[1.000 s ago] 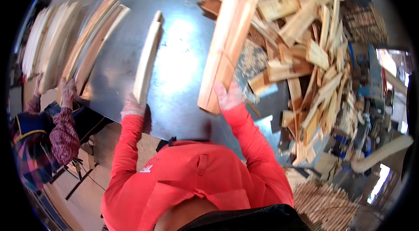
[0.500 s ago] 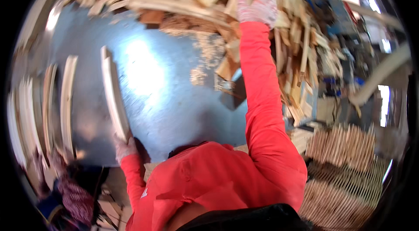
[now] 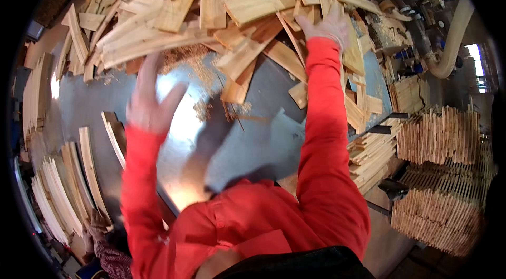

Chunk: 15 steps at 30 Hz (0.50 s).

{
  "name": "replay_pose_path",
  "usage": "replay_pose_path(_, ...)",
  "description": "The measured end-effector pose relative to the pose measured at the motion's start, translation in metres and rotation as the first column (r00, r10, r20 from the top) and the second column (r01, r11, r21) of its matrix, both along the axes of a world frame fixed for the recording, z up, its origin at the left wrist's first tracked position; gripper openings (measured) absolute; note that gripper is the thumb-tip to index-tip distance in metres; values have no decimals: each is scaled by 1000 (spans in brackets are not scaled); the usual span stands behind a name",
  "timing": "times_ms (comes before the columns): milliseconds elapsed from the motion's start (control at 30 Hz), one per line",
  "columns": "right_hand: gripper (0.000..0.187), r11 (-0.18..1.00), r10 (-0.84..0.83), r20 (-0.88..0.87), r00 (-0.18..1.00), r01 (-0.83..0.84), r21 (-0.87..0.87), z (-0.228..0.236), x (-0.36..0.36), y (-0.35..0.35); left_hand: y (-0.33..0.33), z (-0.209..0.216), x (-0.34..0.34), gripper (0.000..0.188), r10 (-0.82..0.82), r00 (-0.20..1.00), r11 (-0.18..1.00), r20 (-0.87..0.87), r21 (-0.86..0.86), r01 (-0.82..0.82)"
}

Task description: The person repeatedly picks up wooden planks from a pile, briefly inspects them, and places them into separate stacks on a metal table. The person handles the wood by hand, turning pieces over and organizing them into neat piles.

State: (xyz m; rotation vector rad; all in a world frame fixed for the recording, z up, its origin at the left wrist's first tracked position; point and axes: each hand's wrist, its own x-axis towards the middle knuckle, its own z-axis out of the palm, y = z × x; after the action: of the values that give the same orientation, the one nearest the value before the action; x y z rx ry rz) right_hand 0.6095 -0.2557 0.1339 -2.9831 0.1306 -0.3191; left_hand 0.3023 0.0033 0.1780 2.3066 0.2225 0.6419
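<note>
My left hand [image 3: 150, 97] is raised over the blue-grey table [image 3: 253, 147], thumb and fingers apart, holding nothing; motion blurs it a little. Ahead of its fingertips lies a long pale board [image 3: 153, 41] at the front of a heap of loose wooden boards. My right hand [image 3: 328, 28], in a light glove, reaches out to the right part of that heap. Its fingers are spread over the boards there, next to a knotty board [image 3: 353, 52]; firm contact is hard to make out. Left of my left forearm a narrow wood strip [image 3: 113, 134] rests on the table.
Wood shavings [image 3: 197, 70] lie along the heap's near edge. Several long strips [image 3: 63, 184] stand at the left, by a co-worker's hands [image 3: 95, 231]. Stacked slats [image 3: 437, 136] rise at the right, near a thick pale hose [image 3: 456, 41].
My left hand has let go of the narrow strip and swung up and forward toward the heap. My right hand stays at the heap's right part, while the view has shifted.
</note>
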Motion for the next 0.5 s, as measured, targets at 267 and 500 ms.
replay_pose_path(267,65,987,-22,-340,940,-34,-157,-13,-15,-88,-54,-36,256,74,256,807,747,-532,639,184)
replay_pose_path(500,67,999,5,-229,973,-14,-41,14,-54,-101,-37,-36,133,70,66,686,926,-725,300,228)
